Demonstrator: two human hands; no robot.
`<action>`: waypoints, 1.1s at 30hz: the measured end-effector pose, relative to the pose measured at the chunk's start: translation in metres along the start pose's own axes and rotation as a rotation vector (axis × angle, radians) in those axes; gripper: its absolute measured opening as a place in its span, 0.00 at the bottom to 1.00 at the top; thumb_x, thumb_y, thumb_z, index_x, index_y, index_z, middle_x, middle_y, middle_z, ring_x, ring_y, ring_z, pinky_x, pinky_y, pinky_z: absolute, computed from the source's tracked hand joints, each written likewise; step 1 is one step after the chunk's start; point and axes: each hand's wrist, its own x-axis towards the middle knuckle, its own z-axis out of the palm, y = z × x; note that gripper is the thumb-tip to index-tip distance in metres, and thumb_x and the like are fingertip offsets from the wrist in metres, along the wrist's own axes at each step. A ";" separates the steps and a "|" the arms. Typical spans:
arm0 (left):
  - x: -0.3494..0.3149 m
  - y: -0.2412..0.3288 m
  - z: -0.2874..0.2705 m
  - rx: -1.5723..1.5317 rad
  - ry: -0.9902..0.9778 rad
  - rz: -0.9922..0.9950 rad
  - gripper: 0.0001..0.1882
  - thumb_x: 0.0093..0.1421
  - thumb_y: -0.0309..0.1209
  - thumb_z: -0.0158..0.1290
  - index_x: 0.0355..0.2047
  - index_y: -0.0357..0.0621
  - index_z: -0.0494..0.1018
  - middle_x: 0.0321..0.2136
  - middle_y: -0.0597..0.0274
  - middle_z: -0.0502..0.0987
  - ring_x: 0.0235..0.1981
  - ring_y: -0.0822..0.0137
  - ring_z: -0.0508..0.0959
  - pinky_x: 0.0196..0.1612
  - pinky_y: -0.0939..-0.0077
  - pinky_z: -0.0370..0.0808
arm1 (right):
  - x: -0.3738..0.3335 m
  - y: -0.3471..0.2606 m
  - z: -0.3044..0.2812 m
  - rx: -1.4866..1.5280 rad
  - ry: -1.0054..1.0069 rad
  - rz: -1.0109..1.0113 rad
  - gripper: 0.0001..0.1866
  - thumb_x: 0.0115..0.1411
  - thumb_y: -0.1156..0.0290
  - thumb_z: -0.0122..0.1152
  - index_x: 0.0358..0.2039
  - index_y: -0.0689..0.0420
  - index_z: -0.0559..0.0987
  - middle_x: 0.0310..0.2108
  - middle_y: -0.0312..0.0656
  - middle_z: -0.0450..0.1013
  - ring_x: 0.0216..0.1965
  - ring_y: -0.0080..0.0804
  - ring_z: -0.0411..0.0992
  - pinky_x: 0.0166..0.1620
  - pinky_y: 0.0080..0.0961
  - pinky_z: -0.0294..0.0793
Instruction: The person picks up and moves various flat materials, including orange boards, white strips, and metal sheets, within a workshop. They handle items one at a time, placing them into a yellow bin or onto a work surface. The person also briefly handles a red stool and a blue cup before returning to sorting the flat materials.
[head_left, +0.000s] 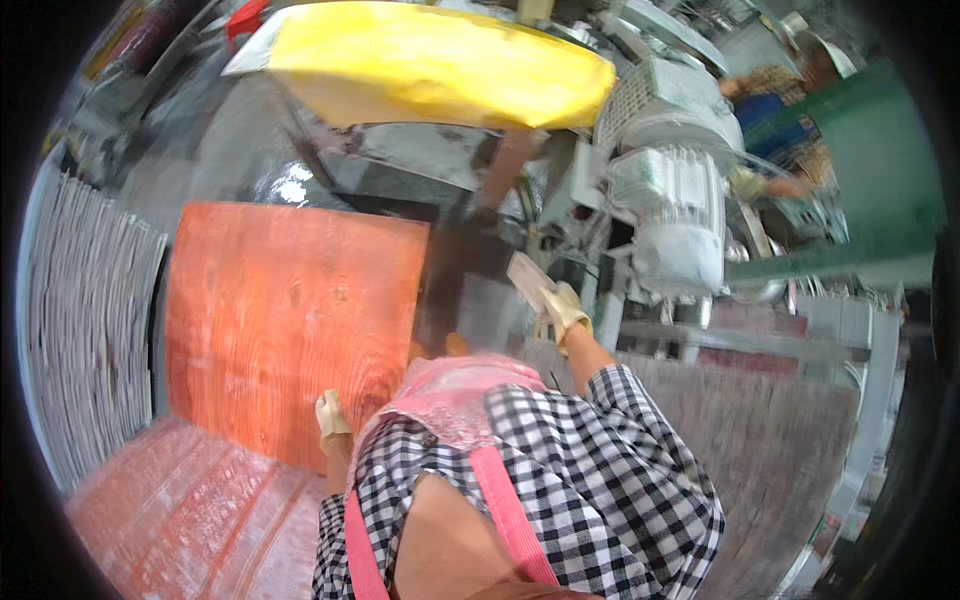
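My right hand (568, 312), in a pale cream glove, grips a pale, flat, oblong block (530, 282) and holds it out to the right of my body. What kind of block it is, blur hides. My left hand (331, 415), gloved alike, is over the lower right part of an orange wood-grained board (290, 310). Whether it touches the board I cannot tell, and its fingers are smeared by motion. A pink apron (470, 385) covers the front of my checked shirt.
Stacked thin sheets (90, 320) stand left of the board, and a dusty reddish surface (200, 510) lies nearer. Yellow sheeting (430, 65) drapes a stand ahead. A grey motor (675, 215) and green machine frame (860, 170) are at right, with another person (785, 110) beyond. A grey-brown panel (765, 440) lies nearer.
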 end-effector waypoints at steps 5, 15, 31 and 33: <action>0.060 -0.011 -0.024 0.109 -0.017 -0.154 0.26 0.72 0.50 0.42 0.47 0.36 0.73 0.38 0.58 0.78 0.40 0.63 0.76 0.46 0.64 0.72 | -0.012 -0.014 0.001 0.059 0.096 0.162 0.28 0.60 0.51 0.62 0.50 0.63 0.75 0.43 0.55 0.76 0.42 0.51 0.78 0.42 0.43 0.77; 0.076 0.018 -0.029 -0.018 -0.010 -0.152 0.29 0.72 0.49 0.44 0.60 0.36 0.66 0.59 0.48 0.71 0.62 0.56 0.70 0.65 0.58 0.65 | -0.021 -0.023 0.007 0.274 0.195 0.238 0.30 0.59 0.53 0.62 0.53 0.64 0.74 0.36 0.50 0.77 0.37 0.44 0.77 0.40 0.37 0.74; 0.001 0.094 0.026 0.103 0.100 -0.302 0.29 0.71 0.50 0.45 0.59 0.37 0.67 0.58 0.51 0.72 0.60 0.58 0.71 0.64 0.58 0.65 | 0.039 0.019 0.018 0.031 0.056 0.164 0.31 0.57 0.48 0.62 0.51 0.62 0.78 0.46 0.59 0.78 0.48 0.55 0.77 0.50 0.43 0.76; -0.004 0.107 0.035 0.119 0.102 -0.305 0.29 0.71 0.50 0.45 0.58 0.37 0.67 0.57 0.51 0.72 0.60 0.58 0.71 0.63 0.58 0.65 | 0.042 0.021 0.020 0.030 -0.001 0.238 0.32 0.57 0.48 0.63 0.52 0.62 0.77 0.46 0.58 0.78 0.48 0.54 0.77 0.49 0.43 0.76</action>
